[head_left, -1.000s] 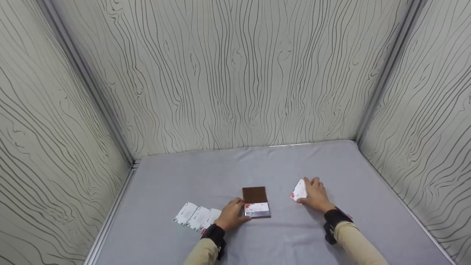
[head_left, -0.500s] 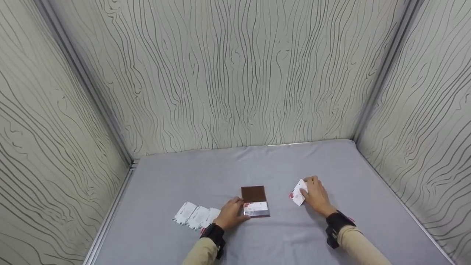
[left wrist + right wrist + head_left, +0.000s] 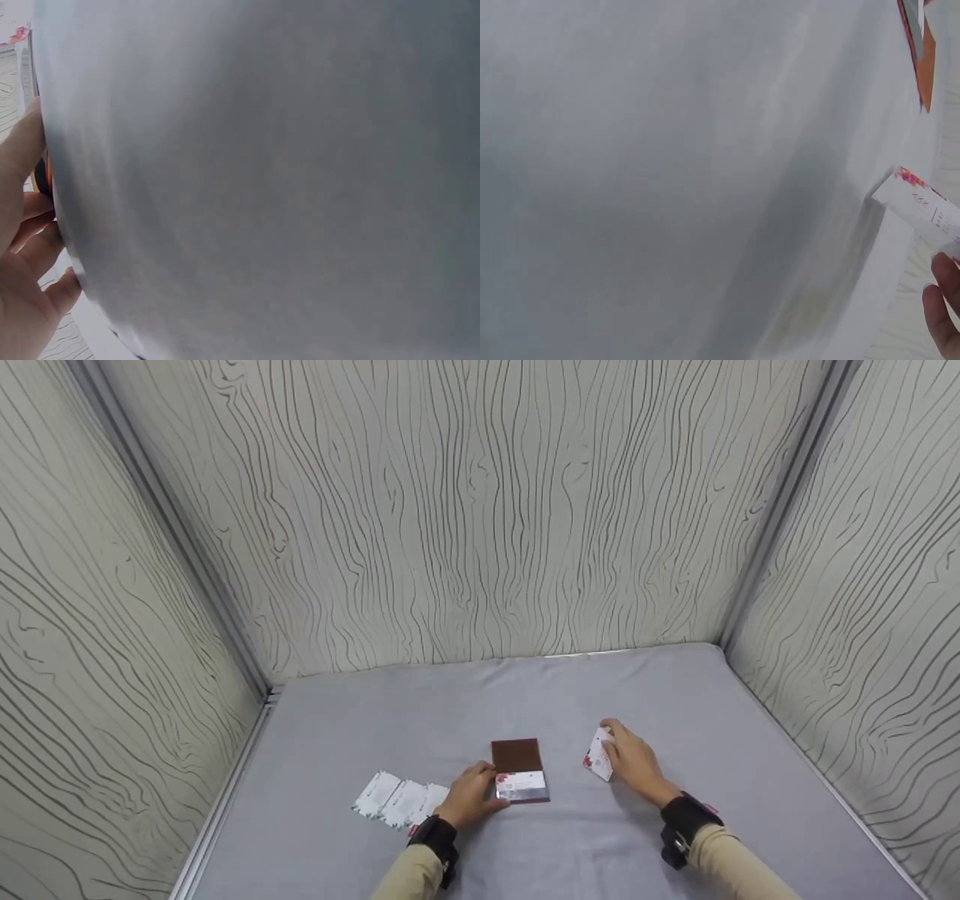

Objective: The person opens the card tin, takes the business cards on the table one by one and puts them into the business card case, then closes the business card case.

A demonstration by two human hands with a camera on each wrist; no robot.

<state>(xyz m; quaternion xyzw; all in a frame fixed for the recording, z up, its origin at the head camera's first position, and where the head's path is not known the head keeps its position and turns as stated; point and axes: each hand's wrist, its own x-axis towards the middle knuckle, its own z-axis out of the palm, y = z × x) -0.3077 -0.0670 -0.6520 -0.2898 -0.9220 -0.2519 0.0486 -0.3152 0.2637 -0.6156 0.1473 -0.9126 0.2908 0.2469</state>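
While pinching a tilted, red-flowered white card in the right hand, grips the left side of an open brown card case with the left hand, well apart from that card. Has a similar card in the case's near half, plus three overlapping green-edged cards on the grey surface by the left hand. Cannot read the small lettering.

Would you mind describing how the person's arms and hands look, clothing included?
The left sleeve and right sleeve are beige. The left wristband and right wristband are chunky and black, each with a small red patch. The left hand and right hand are bare, without gloves.
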